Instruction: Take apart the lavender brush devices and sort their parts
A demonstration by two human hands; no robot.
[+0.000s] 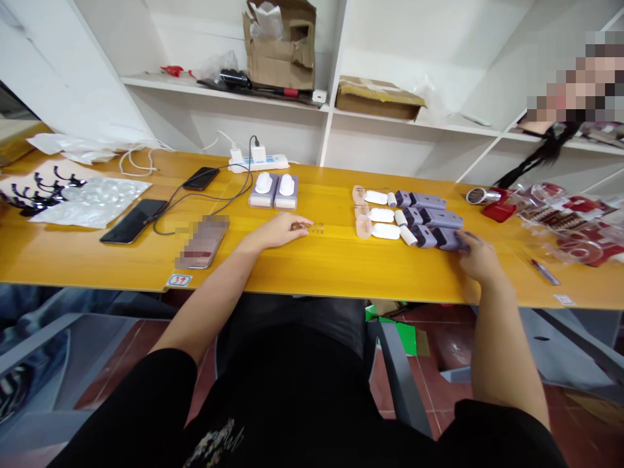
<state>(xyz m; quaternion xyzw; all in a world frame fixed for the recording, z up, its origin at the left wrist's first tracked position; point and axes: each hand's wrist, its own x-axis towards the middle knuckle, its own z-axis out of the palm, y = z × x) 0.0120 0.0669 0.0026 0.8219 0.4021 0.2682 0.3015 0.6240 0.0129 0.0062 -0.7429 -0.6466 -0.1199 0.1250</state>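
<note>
My left hand (284, 231) is closed, pinching a metal coil spring (316, 228) just above the wooden table. My right hand (480, 257) has its thumb and fingers on the end of a lilac-grey plastic housing (447, 238), the nearest of a few in rows. Beside that lie smaller lilac-grey pieces (423, 236), white rollers (408, 236), white oval pieces (386, 231) and clear pinkish caps (363, 227). Further back, two lilac-grey units with white tops (286, 190) stand side by side.
Phones (134, 221) and a cable lie at the left, near a bubble-wrap sheet (92, 203). A power strip (260, 162) sits at the back. At the right are a pen (545, 272) and clear plastic packages (580, 244). White shelves (224, 94) rise behind the table.
</note>
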